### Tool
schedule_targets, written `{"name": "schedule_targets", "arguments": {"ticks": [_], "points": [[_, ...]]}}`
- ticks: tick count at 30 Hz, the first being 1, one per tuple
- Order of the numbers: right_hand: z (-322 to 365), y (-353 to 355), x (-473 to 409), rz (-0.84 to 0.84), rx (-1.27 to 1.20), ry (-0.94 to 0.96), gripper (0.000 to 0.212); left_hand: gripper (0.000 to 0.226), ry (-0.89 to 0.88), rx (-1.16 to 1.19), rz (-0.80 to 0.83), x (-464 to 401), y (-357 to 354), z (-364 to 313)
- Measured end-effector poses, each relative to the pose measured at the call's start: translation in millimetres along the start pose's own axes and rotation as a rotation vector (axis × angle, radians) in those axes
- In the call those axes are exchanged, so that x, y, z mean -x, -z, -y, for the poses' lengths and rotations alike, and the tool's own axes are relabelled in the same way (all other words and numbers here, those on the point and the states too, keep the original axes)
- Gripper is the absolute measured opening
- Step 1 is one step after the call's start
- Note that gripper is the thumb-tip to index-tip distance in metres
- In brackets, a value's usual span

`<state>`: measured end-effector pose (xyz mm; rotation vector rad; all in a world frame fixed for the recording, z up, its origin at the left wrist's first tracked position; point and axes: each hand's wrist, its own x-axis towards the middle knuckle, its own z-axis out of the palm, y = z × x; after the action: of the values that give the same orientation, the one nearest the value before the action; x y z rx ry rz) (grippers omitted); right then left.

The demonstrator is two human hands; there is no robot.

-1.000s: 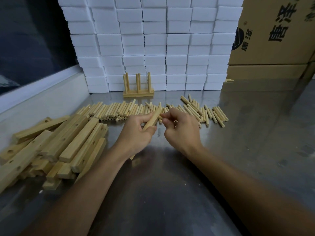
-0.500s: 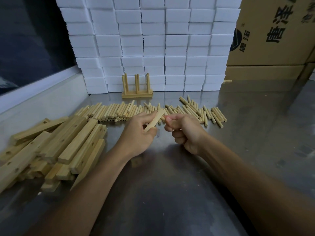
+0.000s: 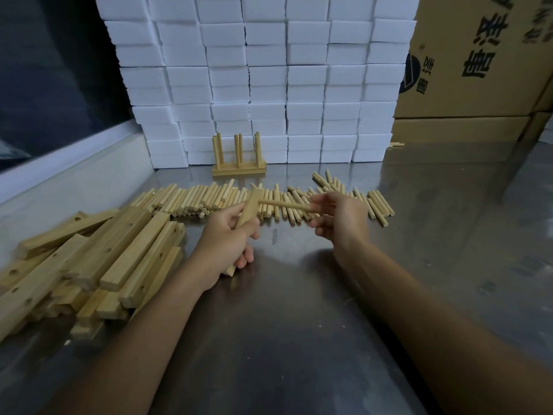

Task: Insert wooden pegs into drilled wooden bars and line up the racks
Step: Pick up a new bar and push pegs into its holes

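Note:
My left hand (image 3: 229,244) grips a drilled wooden bar (image 3: 250,206), tilted up and away over the metal table. My right hand (image 3: 341,218) pinches a wooden peg (image 3: 282,204) that lies level, its left tip touching the bar's upper end. A long row of loose pegs (image 3: 209,199) lies on the table behind both hands. A heap of drilled bars (image 3: 98,253) is piled at the left. Two finished racks (image 3: 238,155) with upright pegs stand one behind the other at the back, against the white blocks.
A wall of stacked white foam blocks (image 3: 269,79) closes off the back. Cardboard boxes (image 3: 478,61) stand at the right rear. A raised ledge (image 3: 68,163) runs along the left side. The steel table (image 3: 299,324) stretches toward me under my forearms.
My right hand has drawn a peg out of the row and turned it level, bringing its tip against the bar. My left hand has tilted the bar more upright.

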<state>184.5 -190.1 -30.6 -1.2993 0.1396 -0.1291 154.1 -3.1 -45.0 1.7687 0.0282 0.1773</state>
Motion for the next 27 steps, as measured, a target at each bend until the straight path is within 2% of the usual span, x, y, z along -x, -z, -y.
{"name": "schedule_targets", "arguments": {"ticks": [2, 5, 8, 11, 14, 19, 22, 24, 27], "points": [[-3, 7, -5, -0.066, 0.110, 0.067, 0.028, 0.035, 0.077, 0.107, -0.038, 0, 2, -2], [-14, 14, -8, -0.152, 0.493, 0.298, 0.028, 0.012, 0.166, 0.262, -0.077, 0, 3, -4], [-19, 11, -9, -0.142, 0.924, 0.490, 0.011, 0.010, 0.231, 0.405, -0.084, -2, 6, -7], [-23, 6, -12, -0.102, 1.253, 0.553, 0.024, 0.011, 0.274, 0.483, -0.071, -3, 11, -9], [-23, 9, -15, -0.111, 1.342, 0.519, 0.025, 0.013, 0.294, 0.553, -0.065, -2, 12, -8], [-24, 11, -18, -0.096, 1.351, 0.512, 0.022, 0.021, 0.300, 0.560, -0.065, -2, 10, -9], [-24, 9, -22, -0.080, 1.352, 0.488, 0.032, 0.025, 0.278, 0.539, -0.076, -1, 10, -9], [-24, 8, -25, -0.081, 1.359, 0.474, 0.035, 0.025, 0.269, 0.519, -0.078, 0, 9, -10], [-24, 7, -27, -0.106, 1.339, 0.507, 0.029, 0.020, 0.260, 0.500, -0.071, 2, 7, -12]]}}
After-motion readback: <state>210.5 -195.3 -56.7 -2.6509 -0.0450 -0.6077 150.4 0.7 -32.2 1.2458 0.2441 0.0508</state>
